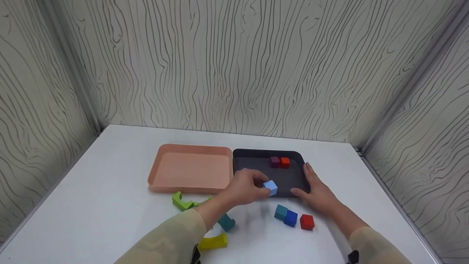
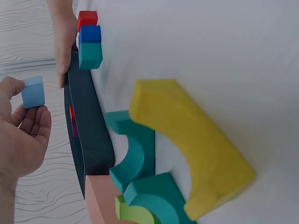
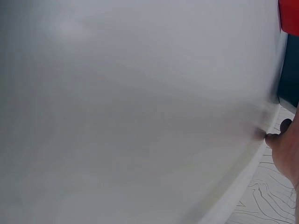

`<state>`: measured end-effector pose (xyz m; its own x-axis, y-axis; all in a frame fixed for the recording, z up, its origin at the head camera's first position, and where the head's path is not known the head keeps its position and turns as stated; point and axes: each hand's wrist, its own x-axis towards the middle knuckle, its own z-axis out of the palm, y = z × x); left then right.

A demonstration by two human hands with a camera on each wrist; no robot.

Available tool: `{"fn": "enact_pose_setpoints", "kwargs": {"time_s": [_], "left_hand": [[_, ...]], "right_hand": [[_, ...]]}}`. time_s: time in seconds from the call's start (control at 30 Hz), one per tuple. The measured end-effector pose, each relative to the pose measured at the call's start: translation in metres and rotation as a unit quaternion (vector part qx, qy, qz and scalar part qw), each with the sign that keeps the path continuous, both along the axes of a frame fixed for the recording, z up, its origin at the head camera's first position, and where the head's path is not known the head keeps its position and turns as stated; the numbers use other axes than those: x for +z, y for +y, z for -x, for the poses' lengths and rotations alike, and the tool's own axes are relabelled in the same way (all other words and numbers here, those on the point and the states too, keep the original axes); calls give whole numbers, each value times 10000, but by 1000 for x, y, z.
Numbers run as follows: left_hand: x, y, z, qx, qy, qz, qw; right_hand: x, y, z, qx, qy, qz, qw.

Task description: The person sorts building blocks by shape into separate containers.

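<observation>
My left hand [image 1: 248, 187] pinches a light blue cube [image 1: 271, 187] between thumb and fingers, above the near edge of the dark tray [image 1: 253, 183]. In the left wrist view the same light blue cube [image 2: 33, 92] sits at the fingertips. My right hand [image 1: 320, 192] rests against the tray's right front corner, thumb at the near rim and fingers along the right side. Inside the tray, a purple cube [image 1: 274, 162] and an orange-red cube [image 1: 285, 162] stand side by side near the back. On the table before the tray lie a teal cube [image 1: 281, 212], a blue cube [image 1: 291, 218] and a red cube [image 1: 307, 222].
A pink tray [image 1: 194, 189] adjoins the dark tray on the left. Curved blocks lie in front of it: green [image 1: 180, 202], teal [image 1: 226, 222] and yellow [image 1: 214, 242], partly hidden by my left arm. Wood-grain panels [image 1: 220, 66] enclose the white table [image 1: 91, 205] behind and at both sides.
</observation>
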<state>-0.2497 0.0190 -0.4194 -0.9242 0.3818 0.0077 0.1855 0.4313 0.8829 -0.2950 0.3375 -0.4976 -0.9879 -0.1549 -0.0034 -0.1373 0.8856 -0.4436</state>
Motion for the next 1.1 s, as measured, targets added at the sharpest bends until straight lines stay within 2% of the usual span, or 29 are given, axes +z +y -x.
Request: {"fn": "enact_pose_setpoints", "kwargs": {"time_s": [0.3,0.53,0.73,1.1], "left_hand": [[10,-5,18,226,-8,38,9997],[15,-7,33,220,160,-41,9996],[18,-6,52,353,96,-83,9993],[15,0,87,356,331,-95,9988]], "right_hand": [[-1,-1,-1,-9,21,8,10000],[-2,-2,-2,66,103,-28,9999],[0,-2,-4,-24,16,33,10000],[-1,-1,-4,-59,-1,118,9999]]}}
